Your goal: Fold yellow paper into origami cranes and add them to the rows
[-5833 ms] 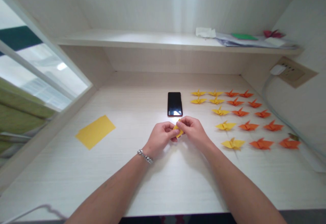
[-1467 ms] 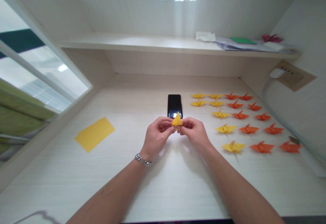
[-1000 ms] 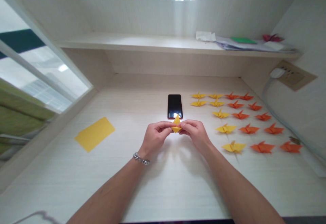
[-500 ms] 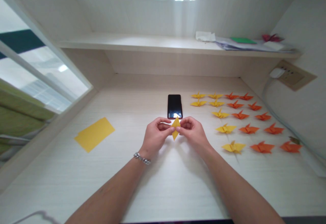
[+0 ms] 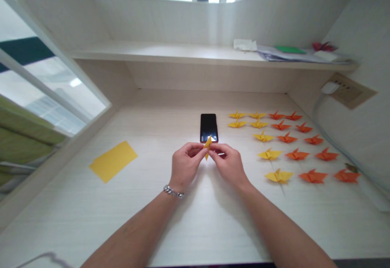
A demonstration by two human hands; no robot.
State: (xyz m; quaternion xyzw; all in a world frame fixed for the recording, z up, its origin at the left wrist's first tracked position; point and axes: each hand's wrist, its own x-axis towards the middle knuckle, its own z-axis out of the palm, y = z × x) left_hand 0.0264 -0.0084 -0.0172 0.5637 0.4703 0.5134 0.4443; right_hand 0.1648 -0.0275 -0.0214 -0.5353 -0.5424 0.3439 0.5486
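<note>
Between my two hands is a small piece of folded yellow origami paper (image 5: 208, 142), pointed at top and bottom and turned partly edge-on. My left hand (image 5: 188, 163) pinches it from the left with thumb and fingers. On the other side my right hand (image 5: 228, 161) is closed, its thumb and fingertips at the paper's right edge. Just beyond the fingers lies a black phone (image 5: 209, 126), its lower end partly behind the paper. Yellow paper cranes (image 5: 269, 154) and orange paper cranes (image 5: 297, 155) stand in rows to the right of my hands.
Flat yellow paper sheets (image 5: 113, 161) lie on the desk (image 5: 137, 219) at left. A shelf (image 5: 170, 52) with papers (image 5: 304, 55) spans the back. At right, a white cable (image 5: 323, 129) runs from a wall socket (image 5: 350, 91) down beside the cranes.
The folded paper has turned from facing me broadly to nearly edge-on and tilted. Both hands have shifted slightly with it, the fingers closer together.
</note>
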